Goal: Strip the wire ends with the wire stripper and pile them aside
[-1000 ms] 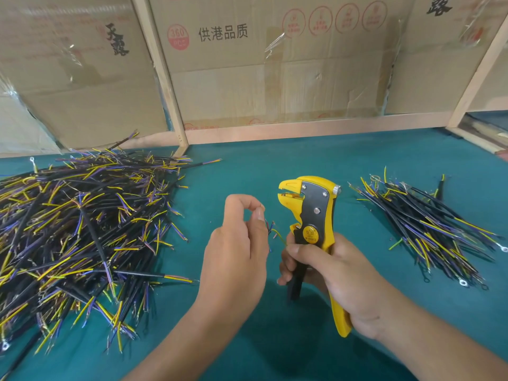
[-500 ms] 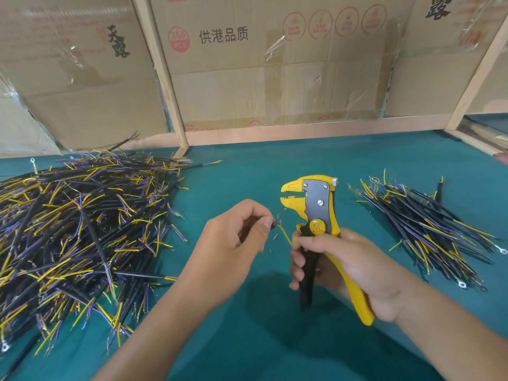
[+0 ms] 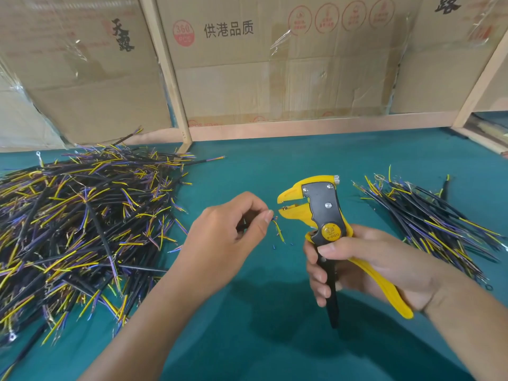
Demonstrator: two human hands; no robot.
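Left hand (image 3: 225,235): thumb & forefinger in a tight pinch grip on one wire (image 3: 277,229), its tip just beside the stripper's parted jaws, at approx 9 o'clock of them. Right hand (image 3: 365,266): grip wrapped round both handles of the one yellow/black wire stripper (image 3: 319,215), held upright at centre. Two wire piles on the teal tabletop (image 3: 275,166): big pile (image 3: 82,229) at 9 o'clock, small pile (image 3: 428,224) at 3 o'clock.
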